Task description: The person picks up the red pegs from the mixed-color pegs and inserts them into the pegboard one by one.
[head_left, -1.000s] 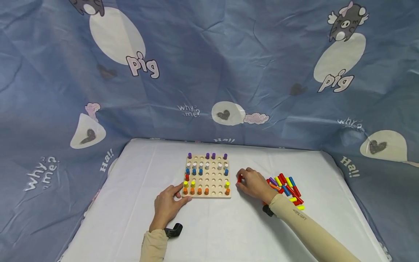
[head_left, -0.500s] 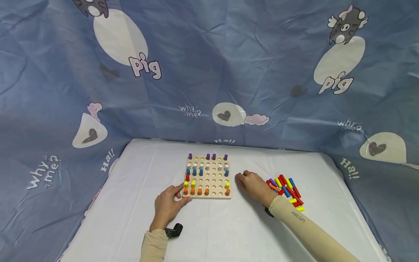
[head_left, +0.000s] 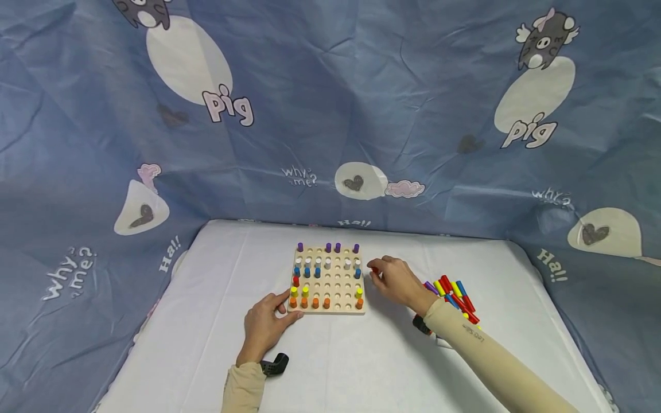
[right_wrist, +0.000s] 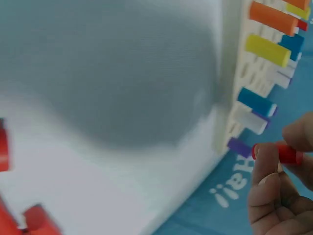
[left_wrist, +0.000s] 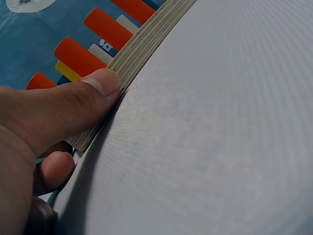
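A wooden pegboard (head_left: 342,291) lies on the white table, with upright orange, yellow, red, blue, white and purple pegs in rows and several bare holes. My left hand (head_left: 265,323) holds its near left corner. The thumb (left_wrist: 100,85) presses the layered front edge beside the orange pegs (left_wrist: 78,51), while the other fingers sit round the corner at the left side. Just right of the board, my right hand (head_left: 396,281) is raised, pinching a red peg (right_wrist: 289,153) between thumb and fingers. In the right wrist view the peg lies roughly sideways, apart from the board.
A loose pile of red, yellow, blue and purple pegs (head_left: 457,295) lies on the table (head_left: 361,367) to the right, partly behind my right forearm. A blue patterned cloth (head_left: 289,137) hangs behind the table's far edge.
My right hand has lifted slightly and moved a little left toward the board, and the red peg shows again between its fingers. My left hand stays at the board's corner.
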Demonstrator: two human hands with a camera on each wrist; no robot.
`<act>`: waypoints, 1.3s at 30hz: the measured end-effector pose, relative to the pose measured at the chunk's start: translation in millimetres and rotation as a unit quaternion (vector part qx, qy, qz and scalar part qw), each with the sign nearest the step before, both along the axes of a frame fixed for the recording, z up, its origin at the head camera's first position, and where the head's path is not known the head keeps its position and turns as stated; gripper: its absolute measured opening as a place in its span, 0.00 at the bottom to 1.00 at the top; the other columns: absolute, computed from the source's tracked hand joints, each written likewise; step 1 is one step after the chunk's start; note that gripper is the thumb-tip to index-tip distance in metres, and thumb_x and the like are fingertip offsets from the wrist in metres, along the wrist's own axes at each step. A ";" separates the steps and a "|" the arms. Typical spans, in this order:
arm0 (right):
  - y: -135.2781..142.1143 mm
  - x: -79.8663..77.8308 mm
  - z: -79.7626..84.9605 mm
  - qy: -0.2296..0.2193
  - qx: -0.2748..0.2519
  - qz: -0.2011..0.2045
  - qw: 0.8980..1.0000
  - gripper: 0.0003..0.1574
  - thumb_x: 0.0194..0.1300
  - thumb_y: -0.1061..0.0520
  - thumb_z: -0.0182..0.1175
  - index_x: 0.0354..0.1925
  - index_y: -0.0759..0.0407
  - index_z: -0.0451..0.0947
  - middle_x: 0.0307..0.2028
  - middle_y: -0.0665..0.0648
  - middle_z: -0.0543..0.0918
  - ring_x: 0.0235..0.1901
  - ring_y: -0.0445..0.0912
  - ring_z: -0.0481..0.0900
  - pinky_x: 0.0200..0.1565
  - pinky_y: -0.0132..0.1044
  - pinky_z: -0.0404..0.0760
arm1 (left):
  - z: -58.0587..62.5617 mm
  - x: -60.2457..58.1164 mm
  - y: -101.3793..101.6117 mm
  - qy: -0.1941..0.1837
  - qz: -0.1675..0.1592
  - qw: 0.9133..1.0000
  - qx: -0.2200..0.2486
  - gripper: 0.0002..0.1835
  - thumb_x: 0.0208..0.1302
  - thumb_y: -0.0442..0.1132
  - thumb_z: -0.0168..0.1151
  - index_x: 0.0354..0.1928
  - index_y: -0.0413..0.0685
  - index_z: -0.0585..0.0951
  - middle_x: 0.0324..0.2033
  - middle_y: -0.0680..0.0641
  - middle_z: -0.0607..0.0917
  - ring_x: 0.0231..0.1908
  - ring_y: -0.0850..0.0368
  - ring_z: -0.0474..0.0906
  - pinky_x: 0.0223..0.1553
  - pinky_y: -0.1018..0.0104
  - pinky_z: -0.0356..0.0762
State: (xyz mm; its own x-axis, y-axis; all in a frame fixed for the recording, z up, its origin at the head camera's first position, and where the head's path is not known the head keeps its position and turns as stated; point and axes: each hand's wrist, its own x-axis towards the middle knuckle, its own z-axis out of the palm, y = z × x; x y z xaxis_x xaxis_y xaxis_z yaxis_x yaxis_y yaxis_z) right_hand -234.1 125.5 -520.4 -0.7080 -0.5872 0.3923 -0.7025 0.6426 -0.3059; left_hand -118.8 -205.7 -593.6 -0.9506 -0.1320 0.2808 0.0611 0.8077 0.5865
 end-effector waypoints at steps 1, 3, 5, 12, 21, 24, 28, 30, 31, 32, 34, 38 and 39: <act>-2.8 -0.7 2.9 0.004 0.000 0.005 1.000 0.10 0.70 0.62 0.67 0.47 0.65 0.88 0.33 0.55 0.88 0.28 0.42 0.82 0.32 0.36 0.81 | 0.4 0.0 -0.1 0.001 0.001 1.000 0.000 0.36 0.48 0.53 0.87 0.60 0.48 0.88 0.23 0.59 0.74 0.21 0.66 0.59 0.27 0.69 0.56; -8.8 -1.7 8.6 0.010 0.003 0.013 1.000 0.08 0.73 0.63 0.65 0.47 0.65 0.87 0.33 0.56 0.88 0.29 0.43 0.83 0.34 0.36 0.83 | 1.0 0.1 -0.3 0.002 0.001 1.000 -0.002 0.36 0.48 0.53 0.87 0.61 0.48 0.88 0.23 0.59 0.74 0.21 0.66 0.58 0.26 0.69 0.56; -15.4 -2.0 15.1 0.014 0.005 0.020 1.000 0.08 0.75 0.62 0.65 0.46 0.65 0.86 0.34 0.56 0.88 0.31 0.44 0.85 0.36 0.38 0.84 | 1.8 0.3 -0.3 -0.002 0.001 1.000 -0.002 0.36 0.48 0.53 0.87 0.61 0.48 0.88 0.23 0.59 0.74 0.21 0.66 0.59 0.26 0.69 0.56; -36.9 -7.0 32.4 0.050 0.023 0.037 0.998 0.07 0.75 0.61 0.65 0.46 0.64 0.86 0.34 0.56 0.82 0.29 0.44 0.80 0.34 0.38 0.82 | 3.5 0.4 0.2 -0.021 -0.003 1.000 0.005 0.36 0.51 0.55 0.85 0.62 0.49 0.87 0.24 0.59 0.75 0.22 0.66 0.59 0.28 0.68 0.57; -61.5 -15.4 48.1 0.046 0.033 0.034 0.998 0.10 0.75 0.63 0.65 0.51 0.65 0.86 0.36 0.57 0.82 0.31 0.46 0.81 0.36 0.41 0.83 | 1.6 0.2 -0.6 -0.013 -0.002 1.000 -0.002 0.36 0.50 0.55 0.85 0.61 0.48 0.88 0.24 0.60 0.74 0.21 0.66 0.59 0.27 0.69 0.57; -67.7 -15.9 50.0 0.038 0.031 0.029 0.998 0.10 0.73 0.64 0.67 0.51 0.64 0.86 0.37 0.57 0.83 0.32 0.47 0.84 0.37 0.41 0.85 | 2.2 -0.5 -0.3 -0.016 -0.001 1.000 -0.005 0.37 0.49 0.56 0.85 0.61 0.49 0.88 0.24 0.61 0.73 0.21 0.66 0.59 0.27 0.69 0.57; -76.3 -15.0 48.7 0.017 0.026 0.021 0.999 0.08 0.71 0.64 0.69 0.47 0.62 0.87 0.38 0.56 0.88 0.35 0.49 0.89 0.39 0.42 0.87 | 3.2 1.1 -0.6 -0.026 -0.003 1.000 0.002 0.37 0.50 0.56 0.85 0.62 0.52 0.88 0.24 0.61 0.73 0.21 0.65 0.60 0.27 0.68 0.58; -80.4 -14.8 47.8 0.009 0.021 0.017 1.000 0.06 0.69 0.64 0.71 0.45 0.62 0.87 0.37 0.56 0.90 0.35 0.48 0.90 0.40 0.42 0.87 | 2.7 1.3 -0.6 -0.025 -0.006 1.000 0.005 0.37 0.50 0.56 0.85 0.62 0.52 0.87 0.24 0.61 0.73 0.21 0.65 0.60 0.27 0.68 0.58; -82.6 -15.0 47.5 0.005 0.018 0.018 1.000 0.06 0.69 0.64 0.71 0.44 0.62 0.88 0.37 0.56 0.91 0.35 0.48 0.90 0.40 0.42 0.88 | 2.6 1.4 -0.6 -0.023 -0.006 1.000 0.005 0.37 0.50 0.56 0.85 0.62 0.52 0.87 0.24 0.61 0.73 0.21 0.65 0.59 0.27 0.68 0.58; -84.9 -15.2 47.2 0.004 0.016 0.020 1.000 0.05 0.68 0.63 0.72 0.43 0.61 0.88 0.37 0.55 0.92 0.35 0.47 0.90 0.40 0.42 0.88 | 2.2 1.4 -0.7 -0.019 -0.006 1.000 0.004 0.37 0.50 0.55 0.85 0.62 0.51 0.87 0.24 0.61 0.73 0.21 0.65 0.59 0.27 0.68 0.57; -89.5 -16.1 47.0 0.007 0.013 0.026 1.000 0.05 0.68 0.62 0.73 0.42 0.61 0.89 0.36 0.55 0.92 0.35 0.46 0.90 0.40 0.41 0.88 | 1.3 1.0 -1.1 -0.014 -0.006 1.000 0.003 0.37 0.50 0.55 0.85 0.62 0.51 0.88 0.23 0.60 0.74 0.21 0.66 0.59 0.27 0.68 0.57; -98.8 -18.9 47.2 0.013 0.006 0.047 0.999 0.05 0.67 0.59 0.74 0.40 0.60 0.89 0.35 0.54 0.91 0.34 0.46 0.90 0.40 0.39 0.87 | 1.0 0.1 -2.6 -0.016 -0.006 1.000 0.000 0.37 0.50 0.55 0.85 0.63 0.52 0.87 0.23 0.60 0.74 0.21 0.66 0.59 0.27 0.68 0.57; -100.8 -19.6 47.1 0.014 0.006 0.051 0.999 0.05 0.66 0.59 0.74 0.40 0.60 0.89 0.35 0.54 0.91 0.34 0.46 0.90 0.40 0.39 0.87 | 1.4 0.1 -2.6 -0.017 -0.007 1.000 0.000 0.37 0.50 0.55 0.85 0.63 0.52 0.87 0.24 0.60 0.74 0.21 0.66 0.59 0.27 0.68 0.57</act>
State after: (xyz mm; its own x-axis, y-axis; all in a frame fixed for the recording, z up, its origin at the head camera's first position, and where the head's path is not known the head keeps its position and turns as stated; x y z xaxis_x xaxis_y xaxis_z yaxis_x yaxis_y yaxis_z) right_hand -253.7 24.7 -473.4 -0.6324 -0.6607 0.4045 -0.7733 0.5698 -0.2781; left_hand -118.7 -208.3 -592.2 -0.9617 -0.1178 0.2477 0.0525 0.8073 0.5878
